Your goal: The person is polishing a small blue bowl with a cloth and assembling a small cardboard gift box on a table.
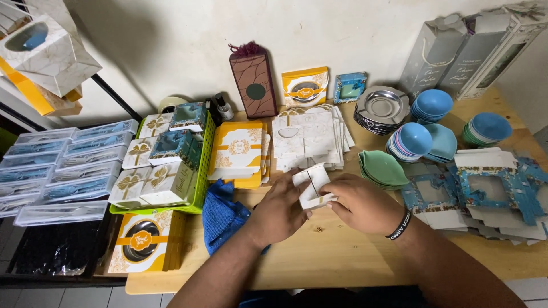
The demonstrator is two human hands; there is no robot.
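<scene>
Hands meet at the middle of the wooden table (pixel 354 259), and both are yours. Your left hand (pixel 278 212) and your right hand (pixel 361 204) are closed together on one small white cardboard piece (pixel 312 185), folded partway, with a dark slit showing on its upper face. The left fingers press its near left side; the right fingers pinch its right edge, and a dark wristband (pixel 399 225) sits on that wrist. Whether the card rests on the table or is lifted just off it, you cannot quite tell from this angle.

Just beside your left forearm lies a crumpled blue cloth (pixel 222 214), touching the foot of a green plastic basket (pixel 201 171) packed with white and gold boxes. Directly behind the card, near your fingertips, stands a stack of flat white card blanks (pixel 311 137), and left of that a stack of yellow and white flat boxes (pixel 238 151). Just right of your right hand sit green leaf-shaped dishes (pixel 381 168), then stacks of blue bowls (pixel 411 141), and further right a spread of blue patterned box blanks (pixel 491 188) reaching the table's right edge.

Open wood lies only in front of you, between your forearms and the near edge. To the left, beyond the table edge, clear lidded trays (pixel 63 171) are stacked on a lower surface.
</scene>
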